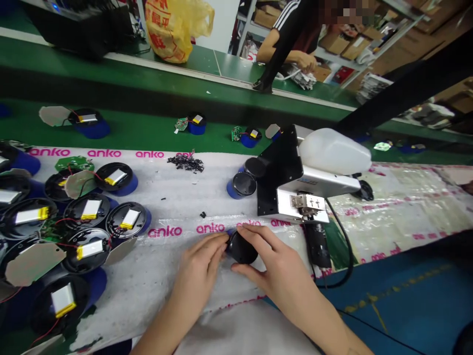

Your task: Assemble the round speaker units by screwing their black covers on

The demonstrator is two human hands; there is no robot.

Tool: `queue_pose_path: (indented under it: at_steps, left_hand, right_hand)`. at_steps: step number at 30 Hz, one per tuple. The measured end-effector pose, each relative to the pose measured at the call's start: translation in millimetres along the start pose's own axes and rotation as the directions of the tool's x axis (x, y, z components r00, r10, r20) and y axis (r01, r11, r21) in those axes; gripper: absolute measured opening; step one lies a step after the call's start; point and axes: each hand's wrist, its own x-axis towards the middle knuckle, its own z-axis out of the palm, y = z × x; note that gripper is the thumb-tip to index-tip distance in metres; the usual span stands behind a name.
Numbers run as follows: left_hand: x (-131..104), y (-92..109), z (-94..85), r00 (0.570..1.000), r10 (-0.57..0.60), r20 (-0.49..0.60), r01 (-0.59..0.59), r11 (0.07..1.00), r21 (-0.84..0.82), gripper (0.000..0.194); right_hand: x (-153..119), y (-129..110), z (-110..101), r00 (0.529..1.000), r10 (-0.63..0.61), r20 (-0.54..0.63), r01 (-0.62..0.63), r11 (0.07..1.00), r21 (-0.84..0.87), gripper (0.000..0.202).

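Low in the middle of the head view, a round blue-and-black housing [243, 249] stands on the wrapped work surface, its flat black face tilted up. My right hand [275, 259] curves round its right side, thumb and fingers on the rim. At its left edge, my left hand [202, 261] has its fingers pressed together against the rim. Whether a small part sits between those left fingertips is hidden. Behind them are two similar housings, the nearer one [242, 185] with its black face up. A small pile of black pieces [185, 162] lies farther left.
A black-and-silver bench machine [284, 172] carrying a white plastic container [334, 150] stands right of my hands. Several open housings with batteries [90, 209] crowd the left. More units rest on the green conveyor [148, 125]. Across it, a person's hands [305, 61] hold a bundle.
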Motion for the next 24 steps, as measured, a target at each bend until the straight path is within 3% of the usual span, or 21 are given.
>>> queue_pose_path:
  at_steps: [5, 9, 11, 13, 14, 15, 16, 17, 18, 19, 22, 24]
  left_hand:
    - [4, 16, 5.8, 0.963, -0.242, 0.115, 0.263, 0.940, -0.219, 0.032]
    - [12, 26, 15.5, 0.945, -0.312, 0.096, 0.322, 0.941, -0.108, 0.029]
    - [14, 26, 18.6, 0.926, -0.345, 0.151, 0.364, 0.923, -0.122, 0.030]
    - [15, 24, 20.3, 0.884, -0.401, 0.240, 0.446, 0.877, -0.177, 0.041]
    - [15, 24, 21.2, 0.866, -0.427, 0.261, 0.481, 0.854, -0.199, 0.045]
    - [16, 25, 22.1, 0.854, -0.449, 0.263, 0.505, 0.837, -0.212, 0.049]
    - [17, 27, 23.3, 0.849, -0.464, 0.253, 0.517, 0.829, -0.212, 0.051]
    - [19, 29, 24.5, 0.846, -0.473, 0.245, 0.522, 0.829, -0.202, 0.053]
    - [22, 32, 25.6, 0.843, -0.480, 0.245, 0.526, 0.830, -0.186, 0.055]
    - [25, 35, 26.6, 0.838, -0.487, 0.245, 0.532, 0.829, -0.171, 0.057]
    - [32, 42, 27.0, 0.815, -0.511, 0.274, 0.564, 0.807, -0.174, 0.060]
    - [34, 43, 25.4, 0.793, -0.524, 0.309, 0.591, 0.786, -0.184, 0.062]
  right_hand:
    - [0, -2, 6, 0.999, 0.023, -0.026, -0.022, 0.999, 0.025, 0.056]
    - [-5, -4, 7, 0.998, 0.065, -0.026, -0.061, 0.989, 0.132, 0.054]
    - [-14, 3, 1, 0.999, 0.027, -0.024, -0.021, 0.976, 0.216, 0.053]
    - [-27, 21, -7, 0.985, 0.075, -0.157, -0.030, 0.961, 0.274, 0.040]
    - [-34, 33, -12, 0.940, 0.189, -0.283, -0.107, 0.954, 0.280, 0.031]
    - [-41, 48, -16, 0.846, 0.339, -0.411, -0.232, 0.929, 0.288, 0.028]
    - [-46, 63, -21, 0.705, 0.486, -0.517, -0.376, 0.874, 0.309, 0.029]
    - [-51, 79, -24, 0.585, 0.596, -0.550, -0.502, 0.799, 0.331, 0.034]
    - [-54, 94, -28, 0.535, 0.663, -0.524, -0.572, 0.740, 0.352, 0.038]
    - [-56, 107, -30, 0.538, 0.706, -0.460, -0.607, 0.704, 0.369, 0.041]
    - [-58, 135, -34, 0.660, 0.710, -0.244, -0.570, 0.685, 0.453, 0.043]
    - [-61, 143, -36, 0.705, 0.689, -0.168, -0.521, 0.664, 0.537, 0.047]
